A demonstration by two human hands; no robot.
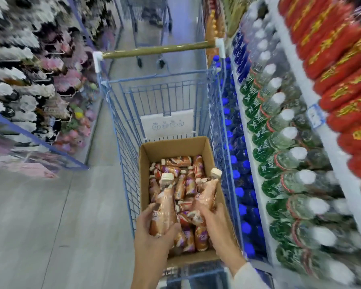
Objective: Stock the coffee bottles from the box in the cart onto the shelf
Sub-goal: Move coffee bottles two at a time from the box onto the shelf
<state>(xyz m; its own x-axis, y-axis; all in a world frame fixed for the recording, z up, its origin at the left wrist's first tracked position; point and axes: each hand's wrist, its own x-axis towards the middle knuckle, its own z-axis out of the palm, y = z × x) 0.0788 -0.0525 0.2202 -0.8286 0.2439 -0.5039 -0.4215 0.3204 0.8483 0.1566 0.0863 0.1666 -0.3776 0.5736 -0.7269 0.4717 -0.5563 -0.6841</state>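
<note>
An open cardboard box [146, 163] sits in the near end of a blue wire cart [125, 130]. Several brown-and-purple coffee bottles [183, 184] with cream caps lie loose inside it. My left hand [154, 232] grips one coffee bottle [165, 203], held cap-up over the box. My right hand [215, 222] grips a second coffee bottle [208, 190], tilted with its cap pointing up and right. The shelf [258, 184] runs along the right side of the cart.
The right shelf carries blue-capped bottles [236, 174] low down, green-labelled clear bottles [284, 163] in the middle and red packages [346, 80] on top. Racks of hanging goods [29, 80] line the left. A second cart [150, 28] stands farther down the aisle.
</note>
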